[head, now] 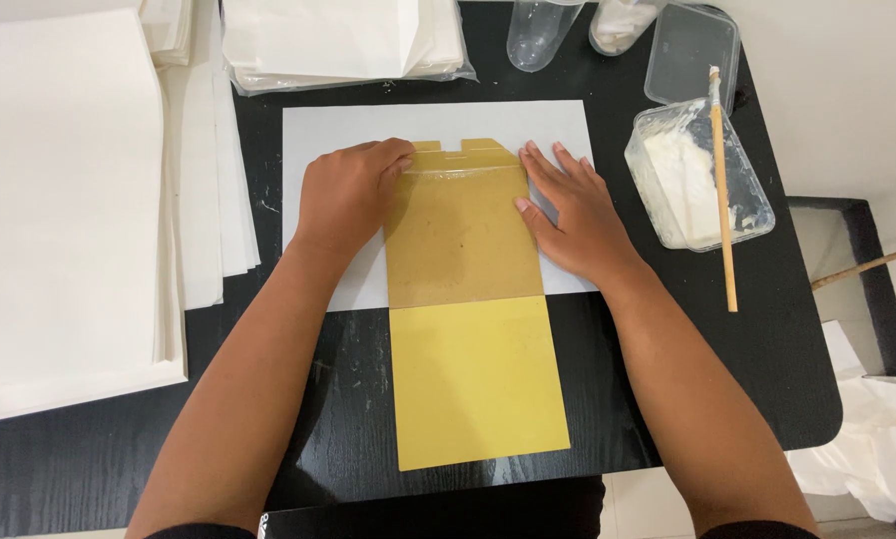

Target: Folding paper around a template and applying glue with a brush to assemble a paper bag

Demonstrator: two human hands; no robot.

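Note:
A yellow paper piece [473, 374] lies lengthwise on the black table, its far half covered by a brownish translucent sheet [460, 240]. That far half rests on a white sheet [318, 135]. My left hand [346, 190] presses flat on the left edge of the brownish part, fingertips near its top corner. My right hand [573, 215] lies flat at its right edge, fingers spread on the white sheet. A small notched yellow flap [468, 149] sticks out at the far end between my hands.
A clear plastic tub of white paste [692, 170] stands to the right with a wooden-handled brush [724, 190] laid across it. Its lid [689, 50] and two clear cups [538, 30] are behind. Stacks of white paper [59, 200] fill the left; a bagged paper pack [338, 40] lies at the back.

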